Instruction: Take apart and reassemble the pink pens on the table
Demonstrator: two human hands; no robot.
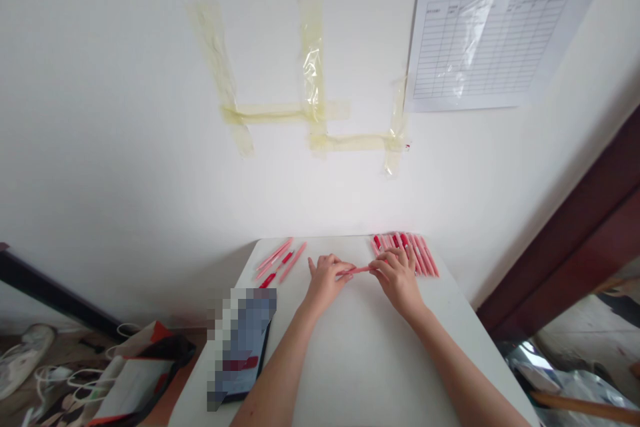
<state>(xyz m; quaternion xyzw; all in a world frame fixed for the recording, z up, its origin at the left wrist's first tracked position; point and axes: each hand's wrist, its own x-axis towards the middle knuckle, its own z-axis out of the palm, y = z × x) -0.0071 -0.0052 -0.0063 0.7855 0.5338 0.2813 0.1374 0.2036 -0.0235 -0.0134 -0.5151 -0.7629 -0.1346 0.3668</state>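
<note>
A slim pink pen (361, 269) is held level between my two hands, just above or on the white table. My left hand (327, 275) pinches its left end, and my right hand (396, 273) pinches the right end. Fingers cover both tips, so I cannot see whether it is capped. Just beyond my right hand lies a row of pink and red pens (427, 257), side by side and partly hidden by the fingers. To the left of my left hand are several loose pink pens (274, 255) and a red pen (269, 280).
A phone-like dark device (250, 340), partly pixelated, lies on the table's (370, 367) left side. The white wall (150, 113) rises at the back edge, with yellowish tape (313, 67) and a printed sheet (485, 40). Bags (135, 373) stand on the floor at left.
</note>
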